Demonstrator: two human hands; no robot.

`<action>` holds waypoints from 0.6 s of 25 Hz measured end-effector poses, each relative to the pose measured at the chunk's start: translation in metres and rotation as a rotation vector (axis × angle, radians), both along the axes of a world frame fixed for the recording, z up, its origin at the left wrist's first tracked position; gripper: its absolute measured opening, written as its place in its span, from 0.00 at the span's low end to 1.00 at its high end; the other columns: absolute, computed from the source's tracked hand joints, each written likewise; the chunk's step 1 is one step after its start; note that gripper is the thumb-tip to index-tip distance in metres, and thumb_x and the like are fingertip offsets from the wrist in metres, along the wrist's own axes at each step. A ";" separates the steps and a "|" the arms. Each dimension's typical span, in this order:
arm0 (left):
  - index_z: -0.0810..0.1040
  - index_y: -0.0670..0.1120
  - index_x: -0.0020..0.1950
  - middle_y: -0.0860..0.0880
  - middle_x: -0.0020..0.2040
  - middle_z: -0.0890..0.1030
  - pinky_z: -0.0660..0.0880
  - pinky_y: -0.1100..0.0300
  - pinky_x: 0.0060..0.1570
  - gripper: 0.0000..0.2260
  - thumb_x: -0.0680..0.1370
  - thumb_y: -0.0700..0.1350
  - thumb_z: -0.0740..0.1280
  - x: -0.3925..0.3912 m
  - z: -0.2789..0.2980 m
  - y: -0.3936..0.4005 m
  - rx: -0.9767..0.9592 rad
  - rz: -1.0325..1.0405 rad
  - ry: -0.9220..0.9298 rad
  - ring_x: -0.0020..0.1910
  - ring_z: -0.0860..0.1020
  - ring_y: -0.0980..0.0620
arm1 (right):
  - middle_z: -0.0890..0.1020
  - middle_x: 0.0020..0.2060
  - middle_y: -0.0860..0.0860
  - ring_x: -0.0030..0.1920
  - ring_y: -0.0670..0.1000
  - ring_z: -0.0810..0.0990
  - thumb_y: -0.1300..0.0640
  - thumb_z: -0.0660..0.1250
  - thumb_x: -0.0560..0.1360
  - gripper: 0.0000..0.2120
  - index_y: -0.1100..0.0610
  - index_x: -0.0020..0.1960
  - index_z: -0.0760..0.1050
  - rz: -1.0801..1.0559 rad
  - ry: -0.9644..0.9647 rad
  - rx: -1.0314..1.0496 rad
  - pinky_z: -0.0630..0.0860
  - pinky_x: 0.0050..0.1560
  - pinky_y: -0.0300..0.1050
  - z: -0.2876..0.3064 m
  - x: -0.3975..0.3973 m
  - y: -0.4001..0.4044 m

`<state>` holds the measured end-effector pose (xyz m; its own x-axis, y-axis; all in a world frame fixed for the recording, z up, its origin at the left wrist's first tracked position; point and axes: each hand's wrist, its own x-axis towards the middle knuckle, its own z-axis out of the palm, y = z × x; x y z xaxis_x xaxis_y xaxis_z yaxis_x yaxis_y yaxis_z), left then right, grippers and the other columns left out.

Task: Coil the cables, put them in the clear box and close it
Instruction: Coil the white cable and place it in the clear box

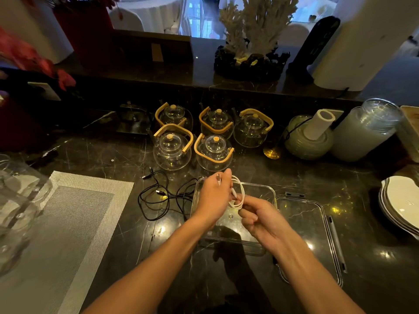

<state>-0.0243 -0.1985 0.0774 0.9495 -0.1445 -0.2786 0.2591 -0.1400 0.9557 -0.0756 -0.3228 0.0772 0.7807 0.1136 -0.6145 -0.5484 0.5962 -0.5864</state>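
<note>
Both my left hand (214, 196) and right hand (256, 217) pinch the white cable (238, 193) over the clear box (269, 193). Black cables (163, 196) sprawl left of it, the lid (317, 223) lies right, and glass teapots (195, 134) crowd behind.

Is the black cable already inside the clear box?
No, the black cable lies loose on the counter, left of the clear box.

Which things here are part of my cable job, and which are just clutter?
Job: white cable, held in loops by left hand and right hand; black cables, loose on the counter; clear box, open; its lid beside it.

Clutter: glass teapots, placemat, plates, glass jar.
</note>
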 end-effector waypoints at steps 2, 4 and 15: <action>0.73 0.46 0.40 0.49 0.32 0.78 0.74 0.55 0.38 0.19 0.84 0.55 0.57 -0.004 -0.004 -0.002 0.107 0.012 -0.070 0.34 0.78 0.52 | 0.78 0.32 0.50 0.22 0.43 0.63 0.64 0.65 0.78 0.08 0.65 0.49 0.83 0.031 -0.061 -0.118 0.66 0.21 0.35 0.000 -0.003 0.002; 0.74 0.45 0.42 0.48 0.35 0.80 0.74 0.55 0.39 0.19 0.85 0.55 0.55 -0.005 -0.005 -0.002 0.189 0.008 -0.120 0.36 0.80 0.51 | 0.75 0.31 0.49 0.24 0.44 0.64 0.64 0.63 0.79 0.10 0.66 0.53 0.82 0.016 -0.122 -0.146 0.71 0.23 0.38 0.002 -0.005 0.003; 0.72 0.49 0.45 0.52 0.34 0.77 0.66 0.61 0.29 0.14 0.85 0.53 0.55 -0.012 -0.021 0.002 0.489 -0.229 -0.233 0.30 0.74 0.55 | 0.82 0.37 0.50 0.30 0.51 0.82 0.57 0.69 0.80 0.03 0.53 0.54 0.78 -0.151 -0.386 -0.899 0.83 0.29 0.55 -0.014 -0.005 0.012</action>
<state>-0.0362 -0.1969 0.0567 0.9535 -0.2603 -0.1521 -0.0390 -0.6069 0.7938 -0.0802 -0.3110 0.0636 0.9134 -0.3879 -0.1234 -0.1789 -0.1103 -0.9777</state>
